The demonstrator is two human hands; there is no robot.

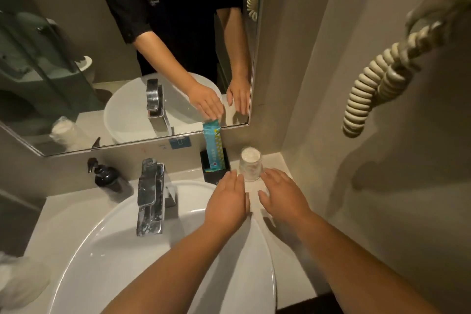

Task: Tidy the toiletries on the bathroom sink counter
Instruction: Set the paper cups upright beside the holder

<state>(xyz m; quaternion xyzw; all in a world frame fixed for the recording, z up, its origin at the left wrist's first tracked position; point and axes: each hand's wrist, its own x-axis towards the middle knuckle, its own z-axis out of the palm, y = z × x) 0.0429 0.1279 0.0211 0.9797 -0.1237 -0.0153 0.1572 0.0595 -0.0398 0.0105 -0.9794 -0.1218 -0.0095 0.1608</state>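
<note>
An upturned cup in clear wrap (pixel 249 164) stands on the counter at the back right corner. Left of it a black holder (pixel 212 169) carries an upright teal packet (pixel 214 148) that leans on the mirror. My left hand (pixel 228 199) hovers flat over the basin's right rim, fingers together, holding nothing, just in front of the holder. My right hand (pixel 281 192) is spread over the counter in front of the cup, fingertips close to its base, also holding nothing. A dark pump bottle (pixel 108 177) stands left of the tap.
A chrome tap (pixel 150 194) rises at the back of the white basin (pixel 127 250). Another wrapped cup (pixel 17 280) lies at the counter's left edge. The wall (pixel 356 186) bounds the counter on the right, with a coiled cord (pixel 374 84) hanging above. A mirror (pixel 76 58) is behind.
</note>
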